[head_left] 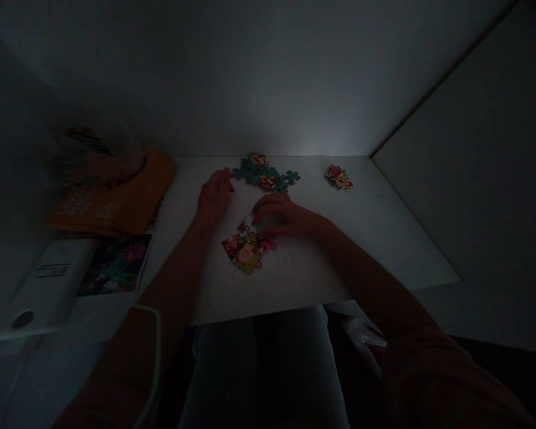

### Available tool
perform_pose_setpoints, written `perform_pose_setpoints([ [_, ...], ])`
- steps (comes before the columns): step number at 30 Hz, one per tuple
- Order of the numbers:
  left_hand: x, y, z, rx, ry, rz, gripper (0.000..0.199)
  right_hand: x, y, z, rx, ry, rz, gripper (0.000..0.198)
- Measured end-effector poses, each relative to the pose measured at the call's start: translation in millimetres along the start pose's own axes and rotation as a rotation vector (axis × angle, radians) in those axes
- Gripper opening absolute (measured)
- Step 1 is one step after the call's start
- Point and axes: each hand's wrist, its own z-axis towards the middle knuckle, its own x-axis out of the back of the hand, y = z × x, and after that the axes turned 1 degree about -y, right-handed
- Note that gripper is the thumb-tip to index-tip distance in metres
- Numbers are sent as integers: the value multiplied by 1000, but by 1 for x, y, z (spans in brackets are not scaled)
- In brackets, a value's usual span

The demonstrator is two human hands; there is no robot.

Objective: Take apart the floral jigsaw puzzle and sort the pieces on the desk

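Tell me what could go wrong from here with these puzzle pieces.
The right hand is at the upper edge of the near puzzle cluster, so a slight bump might shift or separate pieces there.

The left hand lies close beside the teal pile; a sideways sweep could scatter it.

The light is dim, so similar colours might be confused.
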Motion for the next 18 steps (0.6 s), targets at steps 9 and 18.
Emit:
perform_pose_setpoints([
  [9, 0, -1, 0, -26, -9, 32, 69, 24, 50, -21, -822, 425, -487, 66],
  [18, 2, 0, 0, -18, -17, 52, 66, 24, 56, -24, -867, 429, -505, 60],
])
